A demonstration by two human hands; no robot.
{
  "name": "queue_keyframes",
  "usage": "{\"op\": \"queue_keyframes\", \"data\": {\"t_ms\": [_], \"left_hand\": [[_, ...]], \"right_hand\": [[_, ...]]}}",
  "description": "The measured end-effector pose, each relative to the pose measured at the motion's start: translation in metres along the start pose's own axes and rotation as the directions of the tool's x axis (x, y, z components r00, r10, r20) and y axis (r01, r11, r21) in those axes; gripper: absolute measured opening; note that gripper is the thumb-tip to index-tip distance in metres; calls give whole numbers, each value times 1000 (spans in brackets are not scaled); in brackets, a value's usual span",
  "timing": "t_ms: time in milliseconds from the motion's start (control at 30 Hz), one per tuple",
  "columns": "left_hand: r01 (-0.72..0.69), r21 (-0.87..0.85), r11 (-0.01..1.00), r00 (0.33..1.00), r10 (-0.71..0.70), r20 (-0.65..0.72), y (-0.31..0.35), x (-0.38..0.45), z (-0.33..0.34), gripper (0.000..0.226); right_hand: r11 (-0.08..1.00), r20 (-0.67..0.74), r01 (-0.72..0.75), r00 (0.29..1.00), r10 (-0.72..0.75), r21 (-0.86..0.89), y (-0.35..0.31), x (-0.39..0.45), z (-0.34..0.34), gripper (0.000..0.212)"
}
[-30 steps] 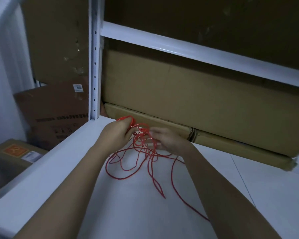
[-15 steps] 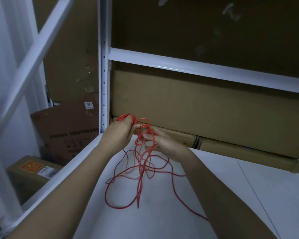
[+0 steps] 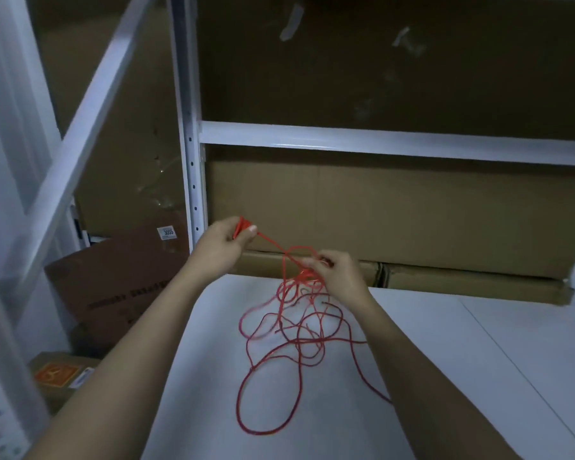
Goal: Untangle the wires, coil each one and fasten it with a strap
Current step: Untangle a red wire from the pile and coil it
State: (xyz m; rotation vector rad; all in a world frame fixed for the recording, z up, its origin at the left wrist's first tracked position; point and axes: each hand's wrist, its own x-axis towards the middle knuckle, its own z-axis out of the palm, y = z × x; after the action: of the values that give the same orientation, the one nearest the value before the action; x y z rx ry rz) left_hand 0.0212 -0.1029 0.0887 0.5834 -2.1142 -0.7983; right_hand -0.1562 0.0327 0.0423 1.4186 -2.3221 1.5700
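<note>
The left hand (image 3: 224,242) is pinching a small bunch of red wire (image 3: 281,313) between thumb and curled fingers, holding it up and to the left. A taut strand is running from there down to the right hand (image 3: 334,272), whose fingertips are pinching the wire at a knotted cluster just above the shelf (image 3: 445,376). Below the right hand the rest of the wire is hanging and lying in loose, crossing loops on the white shelf, with one long loop reaching toward the viewer and a strand trailing off under the right forearm.

The step in hand looks like untangling, with coiling not yet begun. Doing it well probably means keeping the left hand's bunch fixed, easing tension rather than pulling hard, and letting the right hand feed single loops out of the cluster so the knot is not tightening.

No strap is showing in view. Cardboard boxes (image 3: 379,207) are standing close behind the hands, and a white upright (image 3: 190,161) is just beside the left hand, limiting room to draw wire out leftward.
</note>
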Motion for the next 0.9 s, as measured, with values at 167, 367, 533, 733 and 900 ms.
{"op": "queue_keyframes", "data": {"t_ms": [167,367,533,733,900], "left_hand": [[141,6,990,986,-139,-96,-22,-1,25,37],[314,82,946,938,-295,-184,-45,4,42,34],[336,45,941,927,-322,-190,-62,-9,66,36],[202,-13,979,977,-202,-72,-48,-15,81,34],[155,-54,986,983,-159,-94,-39,-12,86,37]], "right_hand": [[793,-166,-247,902,398,556,25,-9,-2,17],[373,18,-492,623,782,787,46,-21,2,14],[915,-235,-401,886,400,45,86,-18,10,15],[965,580,29,803,133,-261,61,-11,-7,58],[978,625,-42,763,162,-202,54,0,30,33]]}}
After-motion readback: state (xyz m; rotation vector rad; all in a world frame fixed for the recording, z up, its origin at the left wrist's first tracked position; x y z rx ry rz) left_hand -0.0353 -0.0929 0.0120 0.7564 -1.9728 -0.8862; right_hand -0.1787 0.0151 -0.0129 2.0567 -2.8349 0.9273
